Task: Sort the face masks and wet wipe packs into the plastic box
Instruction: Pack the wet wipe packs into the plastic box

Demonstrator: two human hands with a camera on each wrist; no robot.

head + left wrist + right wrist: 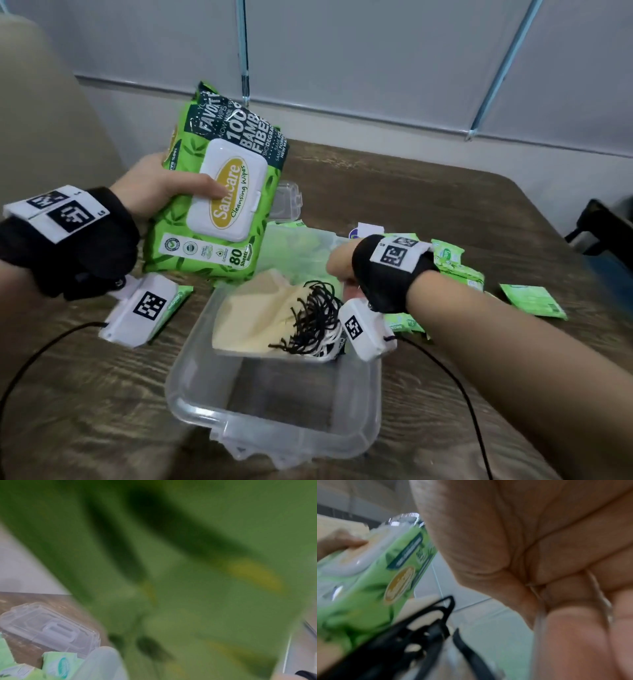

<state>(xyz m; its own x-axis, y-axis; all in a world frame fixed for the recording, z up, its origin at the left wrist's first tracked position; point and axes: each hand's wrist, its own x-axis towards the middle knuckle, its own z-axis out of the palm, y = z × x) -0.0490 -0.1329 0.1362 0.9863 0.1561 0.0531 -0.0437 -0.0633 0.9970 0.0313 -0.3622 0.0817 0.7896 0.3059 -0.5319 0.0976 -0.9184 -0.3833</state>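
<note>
A large green wet wipe pack [219, 192] with a white flip lid was held up in the left centre of the head view, above and to the upper left of the plastic box [274, 404]. The left hand [161, 185] grasped it, thumb pressed across the white lid and the other fingers hidden behind the pack. In the left wrist view the pack [188, 561] filled nearly the whole frame as a green blur; in the right wrist view it [373, 582] appeared at the left with the thumb on its lid.

The clear box sat at the lower centre of the head view on the wood-grain surface [445, 212]. Inside, toward its far end, lay a stack of cream face masks [260, 315] with black ear loops [311, 318] bunched at their right side.

The right hand [342, 263] was at the box's far right edge, just above the loops. In the right wrist view its fingers [573, 635] were curled in toward the palm with a thin clear edge between them; what that edge belonged to could not be told.

Small green wipe sachets [534, 301] lay scattered on the surface at the right of the head view, others beside the box's far end. A clear lid [49, 628] rested on the surface at the lower left of the left wrist view, beyond some sachets. Black cables trailed from both wrist cameras.
</note>
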